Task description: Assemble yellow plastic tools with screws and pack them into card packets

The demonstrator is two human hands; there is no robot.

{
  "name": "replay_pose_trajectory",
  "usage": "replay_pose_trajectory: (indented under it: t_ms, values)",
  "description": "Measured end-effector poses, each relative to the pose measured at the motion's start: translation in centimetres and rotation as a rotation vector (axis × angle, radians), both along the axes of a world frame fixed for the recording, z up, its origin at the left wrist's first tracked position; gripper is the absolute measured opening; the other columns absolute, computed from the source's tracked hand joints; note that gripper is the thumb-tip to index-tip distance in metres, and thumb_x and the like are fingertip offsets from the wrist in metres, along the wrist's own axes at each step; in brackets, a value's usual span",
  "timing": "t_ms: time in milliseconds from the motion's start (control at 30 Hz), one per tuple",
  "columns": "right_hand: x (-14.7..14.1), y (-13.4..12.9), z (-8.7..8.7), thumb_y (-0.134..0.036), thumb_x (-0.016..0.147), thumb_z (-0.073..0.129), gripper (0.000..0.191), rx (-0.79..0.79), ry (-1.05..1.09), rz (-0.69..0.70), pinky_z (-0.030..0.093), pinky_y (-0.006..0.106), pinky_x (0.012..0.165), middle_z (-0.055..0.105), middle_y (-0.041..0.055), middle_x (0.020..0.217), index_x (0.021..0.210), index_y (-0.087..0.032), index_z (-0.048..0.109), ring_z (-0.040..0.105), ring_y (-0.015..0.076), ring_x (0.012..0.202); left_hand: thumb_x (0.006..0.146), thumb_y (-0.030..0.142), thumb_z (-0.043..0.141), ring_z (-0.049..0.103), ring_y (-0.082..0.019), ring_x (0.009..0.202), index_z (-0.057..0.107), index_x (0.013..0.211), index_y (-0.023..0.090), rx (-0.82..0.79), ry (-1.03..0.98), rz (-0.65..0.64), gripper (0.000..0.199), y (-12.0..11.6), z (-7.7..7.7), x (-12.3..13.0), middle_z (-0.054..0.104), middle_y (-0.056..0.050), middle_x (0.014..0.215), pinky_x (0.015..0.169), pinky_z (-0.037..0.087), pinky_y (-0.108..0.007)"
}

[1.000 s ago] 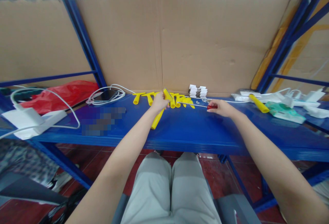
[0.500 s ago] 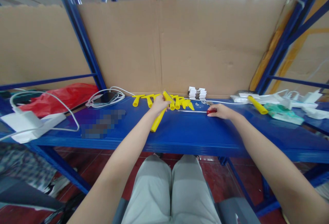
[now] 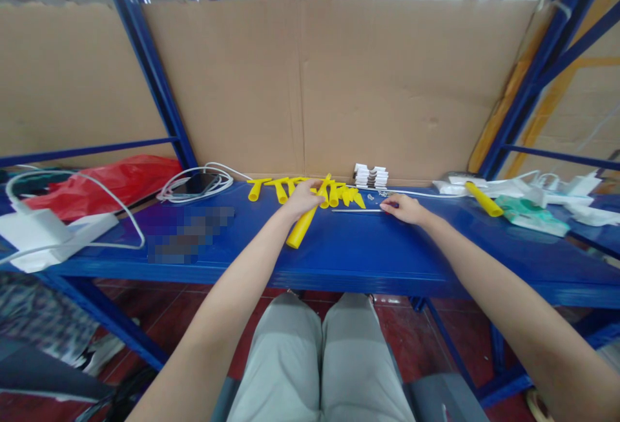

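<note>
My left hand (image 3: pixel 305 199) is closed around a yellow T-shaped piece with a round tubular handle (image 3: pixel 301 229), which slants down toward the table's front edge. Behind it, several similar yellow T-shaped pieces (image 3: pixel 282 190) stand in a row, with small yellow wedge-shaped pieces (image 3: pixel 357 198) to their right. My right hand (image 3: pixel 405 208) is closed over the red handle of a screwdriver, mostly hidden under the fingers. Its thin metal shaft (image 3: pixel 357 211) lies along the table, pointing left. Tiny metal parts (image 3: pixel 371 196) lie just beyond those fingertips.
A white stack of parts (image 3: pixel 371 176) stands by the cardboard wall (image 3: pixel 387 86). A coiled white cable (image 3: pixel 225 183), red bag (image 3: pixel 111 179) and power strip (image 3: pixel 72 244) lie left on the blue table (image 3: pixel 358 254). Another yellow tube (image 3: pixel 484 200) and a green packet (image 3: pixel 530 215) are right.
My right hand has shifted left over the screwdriver handle, covering most of it, while the shaft stays put. My left hand has turned the yellow piece, so its head faces another way.
</note>
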State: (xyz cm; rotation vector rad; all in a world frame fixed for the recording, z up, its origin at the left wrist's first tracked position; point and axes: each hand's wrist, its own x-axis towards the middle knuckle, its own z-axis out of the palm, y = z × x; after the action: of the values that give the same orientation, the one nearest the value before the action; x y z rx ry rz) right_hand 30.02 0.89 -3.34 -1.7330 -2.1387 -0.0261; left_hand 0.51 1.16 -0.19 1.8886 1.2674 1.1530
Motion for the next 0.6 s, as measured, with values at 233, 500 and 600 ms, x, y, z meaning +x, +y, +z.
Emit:
replay_pose_trajectory:
  t_ms: [233,500,600]
  values:
    - [-2.2,2.4,1.0,-0.024,0.079,0.053,0.025,-0.073,-0.085,-0.171,0.046,0.027,0.066,0.07,0.0049,0.066,0.064,-0.021,0.072,0.066,0.0224,0.075,0.071,0.001,0.061,0.056,-0.021,0.119,0.069,0.105,0.019,0.464,0.422,-0.12,0.039,0.6,-1.2,0.3,0.064,-0.007,0.123,0.108,0.039,-0.041]
    - [-3.1,4.5,0.7,-0.015,0.069,0.06,0.013,-0.064,-0.121,-0.212,0.049,0.027,0.067,0.071,0.0093,0.07,0.064,-0.017,0.073,0.068,0.0237,0.074,0.08,0.006,0.056,0.056,-0.022,0.12,0.069,0.109,0.018,0.585,0.606,-0.286,0.033,0.3,-1.7,0.8,0.061,-0.01,0.127,0.105,0.041,-0.042]
    - [-2.4,5.3,0.1,-0.016,0.068,0.06,0.013,-0.053,-0.103,-0.208,0.05,0.028,0.069,0.07,0.0097,0.066,0.067,-0.017,0.073,0.068,0.0236,0.073,0.08,0.006,0.056,0.056,-0.022,0.121,0.069,0.11,0.018,0.585,0.631,-0.281,0.034,0.4,-1.8,0.9,0.061,-0.01,0.128,0.106,0.041,-0.043]
